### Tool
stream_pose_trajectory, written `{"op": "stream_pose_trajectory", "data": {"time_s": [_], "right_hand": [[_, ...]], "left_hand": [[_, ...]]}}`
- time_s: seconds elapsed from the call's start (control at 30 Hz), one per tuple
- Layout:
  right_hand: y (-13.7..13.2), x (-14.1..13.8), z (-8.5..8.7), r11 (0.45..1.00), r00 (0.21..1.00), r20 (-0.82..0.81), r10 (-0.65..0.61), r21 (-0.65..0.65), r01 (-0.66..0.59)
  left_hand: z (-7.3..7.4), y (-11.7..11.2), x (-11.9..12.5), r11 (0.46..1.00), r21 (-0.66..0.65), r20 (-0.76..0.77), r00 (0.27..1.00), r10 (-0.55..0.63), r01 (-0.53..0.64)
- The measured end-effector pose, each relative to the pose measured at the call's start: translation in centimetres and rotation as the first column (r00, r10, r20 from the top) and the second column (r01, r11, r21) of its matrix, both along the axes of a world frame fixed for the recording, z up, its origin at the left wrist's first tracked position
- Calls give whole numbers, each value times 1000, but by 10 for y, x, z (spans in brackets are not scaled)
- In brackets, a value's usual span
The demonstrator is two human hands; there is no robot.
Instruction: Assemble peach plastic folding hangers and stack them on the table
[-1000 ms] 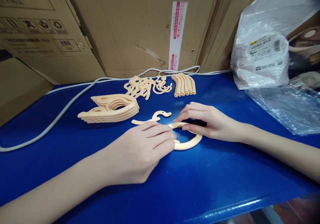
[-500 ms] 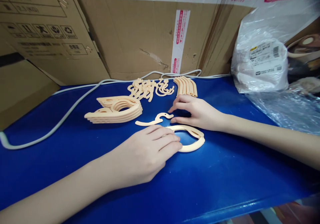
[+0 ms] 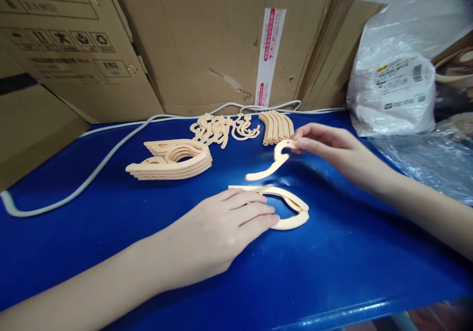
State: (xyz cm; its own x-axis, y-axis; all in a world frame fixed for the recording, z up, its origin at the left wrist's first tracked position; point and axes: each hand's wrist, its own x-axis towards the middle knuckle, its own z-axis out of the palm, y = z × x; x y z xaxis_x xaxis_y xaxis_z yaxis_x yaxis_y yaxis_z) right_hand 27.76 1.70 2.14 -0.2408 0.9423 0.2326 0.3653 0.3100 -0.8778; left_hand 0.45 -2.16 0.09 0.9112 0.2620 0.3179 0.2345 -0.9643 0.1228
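Note:
My right hand (image 3: 332,148) pinches one end of a peach plastic hook piece (image 3: 269,166) and holds it lifted and tilted above the blue table (image 3: 332,262). My left hand (image 3: 225,230) lies flat with fingers stretched out, pressing on a curved peach hanger body (image 3: 291,213) that rests on the table. Behind lie a stack of hanger bodies (image 3: 172,159), a heap of hook pieces (image 3: 221,128) and a row of curved arm pieces (image 3: 277,125).
Cardboard boxes (image 3: 207,50) wall off the back and left. A white cable (image 3: 96,166) runs along the table's rear and left. Clear plastic bags with labelled packs (image 3: 397,89) sit at the right. The table's front edge is near the bottom right.
My right hand left the hanger body, took the hook piece off the table and lifted it up to the right. My left hand stayed on the hanger body.

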Motion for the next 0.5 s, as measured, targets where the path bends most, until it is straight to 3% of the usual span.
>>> {"op": "stream_pose_trajectory", "data": {"time_s": [0.17, 0.5], "right_hand": [[2, 15, 1, 989, 923, -355, -147, -81, 126], [0, 6, 0, 974, 867, -465, -181, -205, 93]], "left_hand": [[-1, 3, 1, 1000, -25, 21, 1000, 4, -3], [1, 8, 0, 995, -93, 55, 998, 27, -22]]}}
